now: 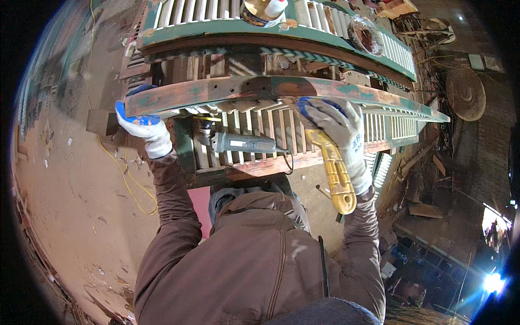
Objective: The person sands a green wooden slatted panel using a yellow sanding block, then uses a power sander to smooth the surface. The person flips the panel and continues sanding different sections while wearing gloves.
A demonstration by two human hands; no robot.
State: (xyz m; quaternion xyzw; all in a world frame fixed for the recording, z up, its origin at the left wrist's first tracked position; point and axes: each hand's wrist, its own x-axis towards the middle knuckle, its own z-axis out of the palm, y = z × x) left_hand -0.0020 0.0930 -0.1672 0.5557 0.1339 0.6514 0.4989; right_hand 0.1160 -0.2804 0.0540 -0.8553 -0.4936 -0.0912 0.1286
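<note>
Left hand [145,129]: gloved, fingers and thumb clasping left end of green-brown frame [189,95]
Right hand [336,122]: gloved, fingers together, curled round yellow-handled tool [335,170]; head probably hidden at frame
Frame: on edge, crosswise before person
Grinder [244,143]: lying on slatted panel [252,170] beneath

"What's the floor [65,189] like?"

"Brown and dusty, strewn with small scraps [122,280], and a thin yellow cord [130,187] curls across it on the left."

"And on the right?"

"Darker. A round, woven-looking disc [466,93] sits beside a dark, textured surface [490,157]; wall or ground, I can't tell. Loose boards [425,210] lie below."

"Where's the light?"

"A bluish-white glare [494,284] burns at the lower right, below a bright white patch [493,221]."
</note>
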